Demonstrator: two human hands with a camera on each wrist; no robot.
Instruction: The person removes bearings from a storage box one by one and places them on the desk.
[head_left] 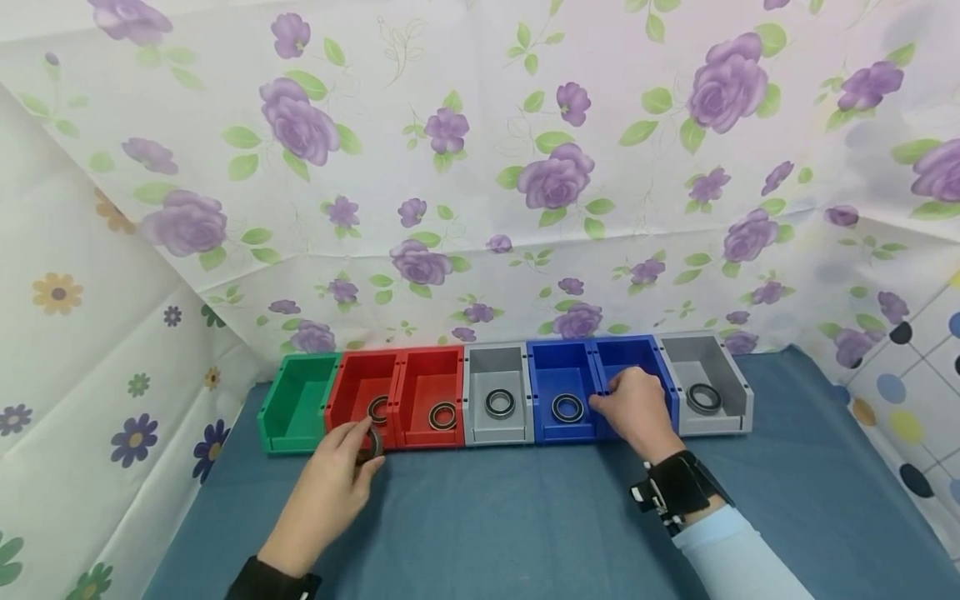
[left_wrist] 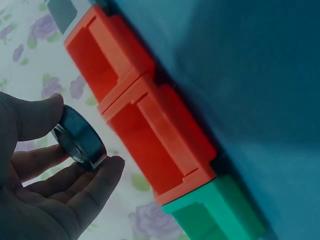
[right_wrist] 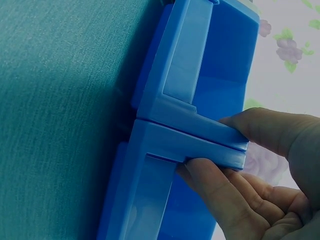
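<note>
From the head, a row of seven bins [head_left: 497, 360] stands at the back of the blue-covered desk [head_left: 495, 517]. The left hand [head_left: 330, 479] grips a dark ring [head_left: 377, 443] just in front of the left red bin [head_left: 369, 373]. The right hand [head_left: 636, 410] reaches over the right blue bin [head_left: 622, 354], near the left blue bin [head_left: 562, 365]. Five other rings [head_left: 489, 404] lie one apiece in both red bins, both grey bins and the left blue one.

The left wrist view shows the ring tilted between thumb and fingers, clear of the bins.

In the right wrist view, thumb and forefinger pinch the adjoining walls [right_wrist: 220, 145] of the blue bins.
</note>
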